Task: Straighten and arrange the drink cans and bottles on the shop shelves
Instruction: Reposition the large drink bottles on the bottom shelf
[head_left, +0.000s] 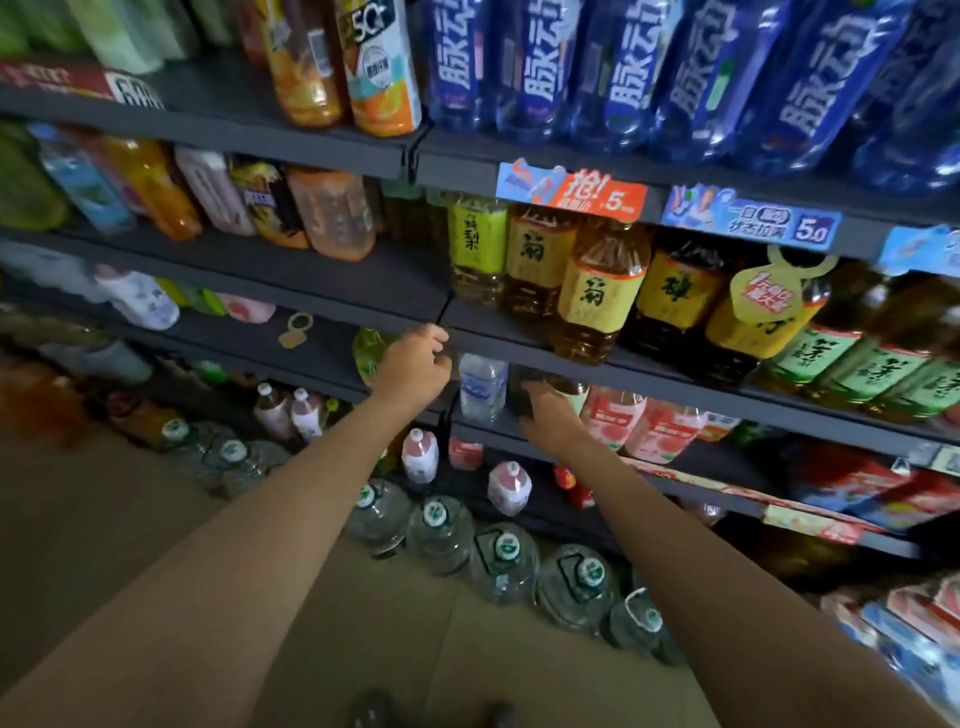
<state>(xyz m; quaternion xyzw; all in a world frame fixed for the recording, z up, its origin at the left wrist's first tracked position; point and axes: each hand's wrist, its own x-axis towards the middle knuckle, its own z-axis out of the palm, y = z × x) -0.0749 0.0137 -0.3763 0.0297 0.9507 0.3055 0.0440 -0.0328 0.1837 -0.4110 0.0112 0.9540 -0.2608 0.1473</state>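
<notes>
Head view, progress: you are working on the mid shelf (675, 387); many rows above are looking tidy, but the clear water bottle (482, 387) is standing alone.
Left hand (418, 364): curled, holding nothing, just left of that bottle.
Right hand (545, 410): reaching past the bottle's right side; I cannot tell its grip.
In the way: pink bottles (639, 423) are crowding just right of your right hand.

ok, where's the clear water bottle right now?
Head view, centre: the clear water bottle stands on the shelf under the tea bottles, between the left hand and right hand.
</notes>
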